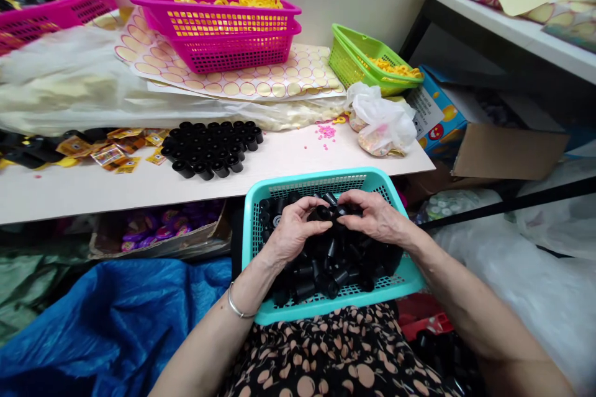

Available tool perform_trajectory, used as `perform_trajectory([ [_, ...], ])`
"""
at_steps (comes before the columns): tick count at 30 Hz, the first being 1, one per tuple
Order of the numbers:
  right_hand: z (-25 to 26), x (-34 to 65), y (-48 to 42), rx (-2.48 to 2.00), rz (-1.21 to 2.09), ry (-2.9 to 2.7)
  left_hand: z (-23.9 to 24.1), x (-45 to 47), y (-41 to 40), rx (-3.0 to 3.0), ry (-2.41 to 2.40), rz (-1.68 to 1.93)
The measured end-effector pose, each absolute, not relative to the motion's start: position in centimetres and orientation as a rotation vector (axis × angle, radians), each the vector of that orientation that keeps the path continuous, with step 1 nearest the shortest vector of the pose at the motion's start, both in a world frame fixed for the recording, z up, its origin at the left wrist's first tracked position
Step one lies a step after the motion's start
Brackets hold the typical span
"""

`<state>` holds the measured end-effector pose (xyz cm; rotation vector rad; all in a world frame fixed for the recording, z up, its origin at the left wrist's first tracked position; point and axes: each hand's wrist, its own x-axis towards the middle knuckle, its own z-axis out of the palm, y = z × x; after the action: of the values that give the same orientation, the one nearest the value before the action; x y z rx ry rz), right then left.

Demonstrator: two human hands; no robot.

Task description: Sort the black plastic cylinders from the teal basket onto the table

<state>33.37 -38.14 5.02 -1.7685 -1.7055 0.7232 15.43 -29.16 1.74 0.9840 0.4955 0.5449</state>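
Note:
A turquoise basket (279, 316) rests on my lap, heaped with small black plastic pieces (321, 273). Above the heap, my left hand (298, 226) has its thumb and fingers closed around a black cylindrical cap (321, 213). Facing it, my right hand (372, 217) pinches another black plastic piece (343, 209) between thumb and fingers. The two held pieces are very close together; whether they touch I cannot tell. Beyond the basket, several black cylinders (209, 146) stand upright in a tight cluster on the white table (116, 192).
Pink baskets (233, 53) and a green basket (358, 62) hold yellow rings. Pink beads (326, 131) lie scattered near a tied plastic bag (384, 124). Orange packets (112, 155) sit at the left. An open cardboard box (503, 152) and a white shelf (512, 25) flank the right side.

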Motion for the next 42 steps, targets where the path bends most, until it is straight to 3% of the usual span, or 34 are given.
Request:
perform_trajectory([
  [10,2.9,30.3,-38.1,-1.493,1.009,-0.872,1.9,15.6,-29.8,0.778,0.503,0.535],
  [15,3.1,29.6,-38.9,-1.484,0.854,-1.171,2.1,15.7,-29.8,0.715,0.485,0.52],
  [22,3.5,29.5,-39.6,-1.548,0.902,-1.228,2.0,15.7,-29.6,0.866,0.525,0.523],
  [27,4.1,30.3,-39.4,-1.712,0.743,-1.284,1.8,15.6,-29.2,1.114,0.551,0.589],
  [33,6.0,30.8,-39.1,-1.76,0.454,-1.741,1.7,15.4,-29.0,1.269,0.596,0.658],
  [42,7.2,31.0,-38.8,-2.012,0.276,-2.075,1.5,15.2,-28.7,1.469,0.551,0.672],
])
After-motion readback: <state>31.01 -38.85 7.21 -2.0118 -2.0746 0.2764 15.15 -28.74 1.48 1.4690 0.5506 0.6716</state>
